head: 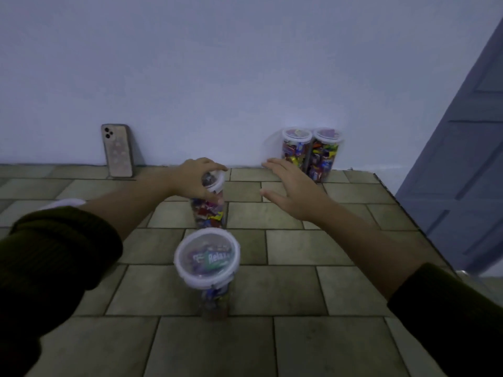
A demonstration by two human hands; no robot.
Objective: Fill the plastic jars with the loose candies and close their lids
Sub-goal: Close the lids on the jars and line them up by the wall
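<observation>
My left hand (194,178) grips the white lid of a tall clear jar (210,212) full of coloured candies, in the middle of the surface. The jar leans a little to the right. My right hand (292,190) hovers to the right of it, fingers spread and straight, holding nothing. Closer to me stands another candy-filled jar (207,258) with its white-rimmed lid on. Two more lidded jars of candies, one (295,151) beside the other (325,153), stand against the wall at the back right.
A phone (117,150) leans upright against the wall at the back left. A white round object (62,204) shows partly behind my left sleeve. The tile-patterned surface (299,289) ends at the right edge, beside a blue door (462,159).
</observation>
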